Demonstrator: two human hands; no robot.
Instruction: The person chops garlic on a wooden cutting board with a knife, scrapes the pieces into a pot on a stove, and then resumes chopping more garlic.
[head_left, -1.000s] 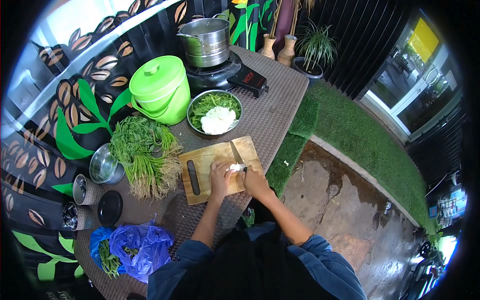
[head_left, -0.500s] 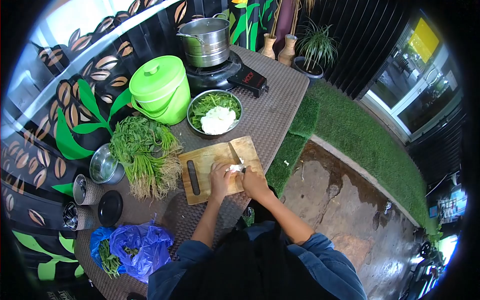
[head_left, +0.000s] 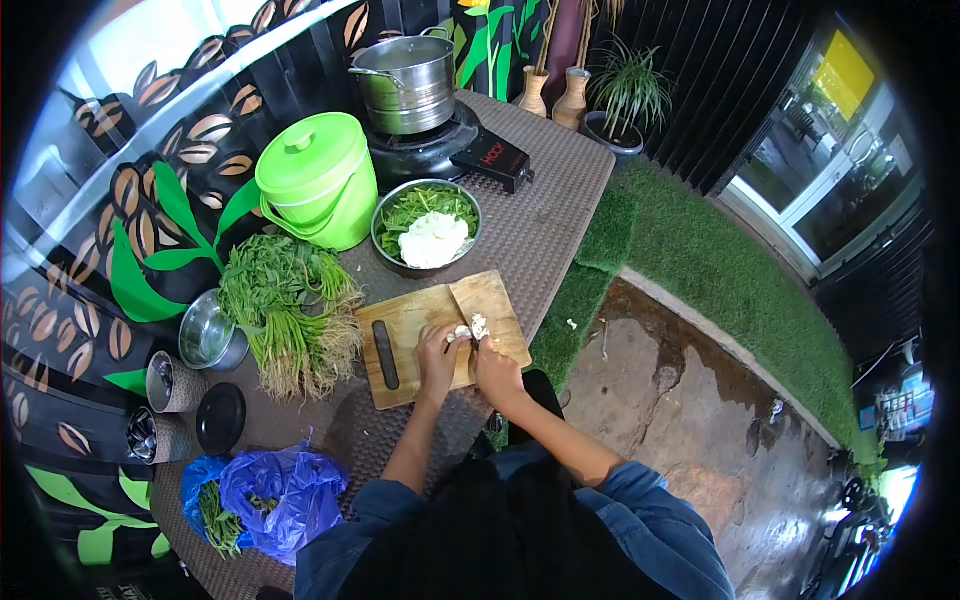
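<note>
My left hand [head_left: 437, 362] rests on the wooden cutting board [head_left: 410, 320], its fingers closed on a white piece of food [head_left: 458, 333] whose kind I cannot make out. Beside it, my right hand [head_left: 498, 376] grips a knife [head_left: 461, 304], the blade pointing away from me over the board. Small cut white bits [head_left: 480, 325] sit against the blade, just ahead of my right fingers. Beyond the board stands a metal bowl [head_left: 378, 238] with chopped greens [head_left: 405, 213] and a white heap [head_left: 434, 241] on top.
Left of the board lies a rooted bunch of greens [head_left: 285, 305], near an empty metal bowl [head_left: 212, 335]. A lidded green bucket [head_left: 315, 185] and a pot [head_left: 408, 90] on a stove [head_left: 425, 150] stand behind. Blue plastic bags [head_left: 290, 500] lie at the near left.
My right hand and the knife have shifted slightly left and toward me. More white bits now show beside the blade. My left hand stays nearly in place.
</note>
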